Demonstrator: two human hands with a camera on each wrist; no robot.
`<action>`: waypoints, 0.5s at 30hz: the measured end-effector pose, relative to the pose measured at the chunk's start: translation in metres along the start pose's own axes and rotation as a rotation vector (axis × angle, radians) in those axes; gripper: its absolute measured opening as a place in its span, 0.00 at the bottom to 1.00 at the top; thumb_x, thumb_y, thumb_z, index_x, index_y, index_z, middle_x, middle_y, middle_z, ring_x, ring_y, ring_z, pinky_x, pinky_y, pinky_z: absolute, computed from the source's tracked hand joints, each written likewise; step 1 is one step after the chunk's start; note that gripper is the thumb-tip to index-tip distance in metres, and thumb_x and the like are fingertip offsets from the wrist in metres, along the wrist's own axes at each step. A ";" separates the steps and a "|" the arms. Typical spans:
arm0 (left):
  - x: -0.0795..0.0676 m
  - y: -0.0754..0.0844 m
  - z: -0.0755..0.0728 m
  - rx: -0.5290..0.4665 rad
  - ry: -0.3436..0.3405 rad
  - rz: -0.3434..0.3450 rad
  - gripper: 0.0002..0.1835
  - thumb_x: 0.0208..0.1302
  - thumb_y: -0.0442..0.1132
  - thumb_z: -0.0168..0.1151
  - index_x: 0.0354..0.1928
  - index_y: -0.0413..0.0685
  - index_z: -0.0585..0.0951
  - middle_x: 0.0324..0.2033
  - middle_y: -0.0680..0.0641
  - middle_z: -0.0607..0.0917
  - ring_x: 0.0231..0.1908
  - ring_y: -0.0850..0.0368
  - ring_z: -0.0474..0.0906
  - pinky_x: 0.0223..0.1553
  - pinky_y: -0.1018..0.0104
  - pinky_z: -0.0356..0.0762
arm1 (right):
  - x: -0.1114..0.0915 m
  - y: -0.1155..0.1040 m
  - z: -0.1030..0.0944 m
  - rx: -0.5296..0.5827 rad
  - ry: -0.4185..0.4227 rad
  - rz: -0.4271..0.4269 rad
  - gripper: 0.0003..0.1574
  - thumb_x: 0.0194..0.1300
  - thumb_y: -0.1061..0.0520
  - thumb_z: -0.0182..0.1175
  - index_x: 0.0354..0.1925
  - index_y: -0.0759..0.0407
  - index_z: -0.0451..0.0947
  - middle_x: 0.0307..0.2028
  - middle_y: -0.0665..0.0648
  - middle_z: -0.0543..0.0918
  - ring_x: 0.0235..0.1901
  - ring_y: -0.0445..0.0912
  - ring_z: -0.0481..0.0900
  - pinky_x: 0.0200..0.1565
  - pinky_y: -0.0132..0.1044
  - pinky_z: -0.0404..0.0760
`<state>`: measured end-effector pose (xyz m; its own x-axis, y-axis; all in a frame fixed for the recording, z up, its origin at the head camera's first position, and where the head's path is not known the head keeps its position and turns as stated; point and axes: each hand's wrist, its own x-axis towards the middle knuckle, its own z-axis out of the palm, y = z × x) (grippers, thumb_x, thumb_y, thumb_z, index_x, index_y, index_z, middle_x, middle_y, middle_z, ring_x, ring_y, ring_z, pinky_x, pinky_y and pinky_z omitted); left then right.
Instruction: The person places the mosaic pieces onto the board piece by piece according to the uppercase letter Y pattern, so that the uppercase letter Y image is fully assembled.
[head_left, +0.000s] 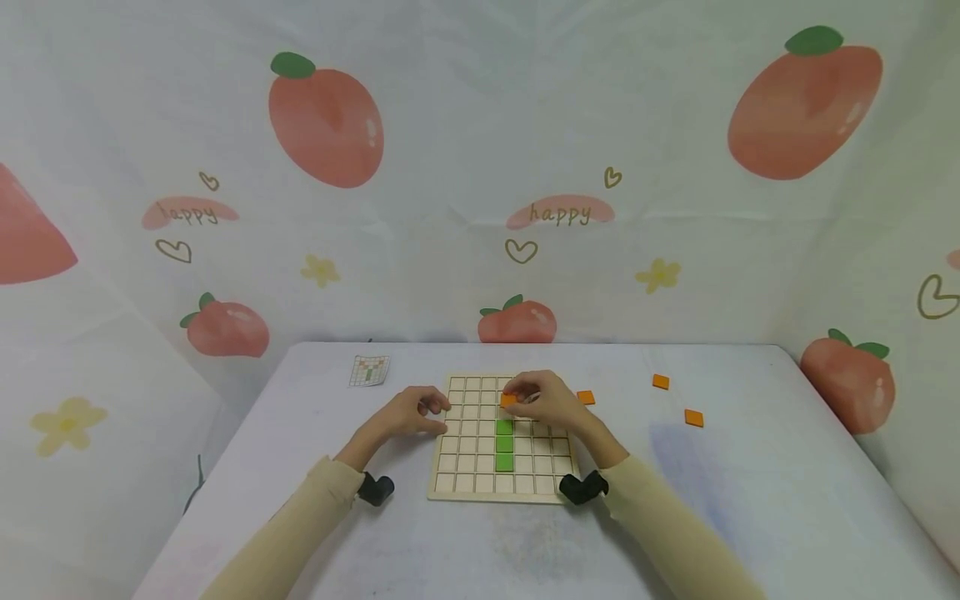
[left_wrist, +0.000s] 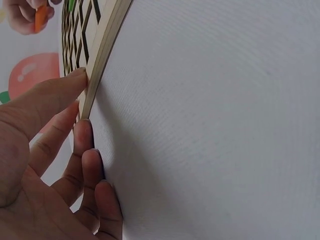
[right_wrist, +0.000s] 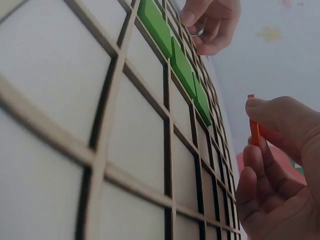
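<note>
A square orange tile is pinched between the thumb and fingers of my right hand, held just above the wooden grid board. In the board's middle column lie three green tiles in a line, clearest in the right wrist view. At the board's left edge is my left hand; in the left wrist view its thumb and fingertips touch the rim, with the fingers loosely bent.
Right of the board lie loose orange tiles: one close to it, another farther back, a third to the right. A small paper card with a coloured grid pattern lies at the back left. A printed cloth hangs behind the table.
</note>
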<state>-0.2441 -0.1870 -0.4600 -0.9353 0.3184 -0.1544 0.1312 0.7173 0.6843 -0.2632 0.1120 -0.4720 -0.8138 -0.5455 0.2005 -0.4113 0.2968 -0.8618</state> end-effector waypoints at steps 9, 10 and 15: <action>0.000 0.001 -0.001 0.000 -0.006 0.002 0.16 0.54 0.33 0.79 0.44 0.46 0.84 0.35 0.51 0.79 0.37 0.55 0.70 0.42 0.60 0.69 | 0.018 0.000 0.010 -0.031 0.002 -0.054 0.15 0.59 0.62 0.75 0.45 0.64 0.86 0.37 0.53 0.84 0.35 0.46 0.78 0.42 0.39 0.78; 0.000 0.001 -0.001 0.001 -0.006 0.003 0.16 0.54 0.33 0.79 0.44 0.46 0.84 0.35 0.51 0.79 0.37 0.55 0.70 0.42 0.60 0.69 | 0.020 0.000 0.011 -0.034 0.001 -0.059 0.15 0.59 0.62 0.75 0.45 0.64 0.86 0.37 0.53 0.85 0.34 0.45 0.78 0.42 0.39 0.78; 0.001 0.001 -0.001 0.001 -0.007 0.011 0.16 0.54 0.32 0.78 0.44 0.46 0.84 0.35 0.51 0.79 0.37 0.55 0.70 0.41 0.60 0.69 | 0.029 -0.002 0.016 -0.028 -0.011 -0.047 0.14 0.59 0.63 0.75 0.44 0.65 0.86 0.37 0.55 0.85 0.34 0.44 0.78 0.42 0.37 0.78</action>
<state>-0.2452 -0.1871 -0.4589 -0.9313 0.3310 -0.1520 0.1419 0.7139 0.6857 -0.2797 0.0830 -0.4723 -0.7886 -0.5681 0.2353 -0.4607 0.2926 -0.8379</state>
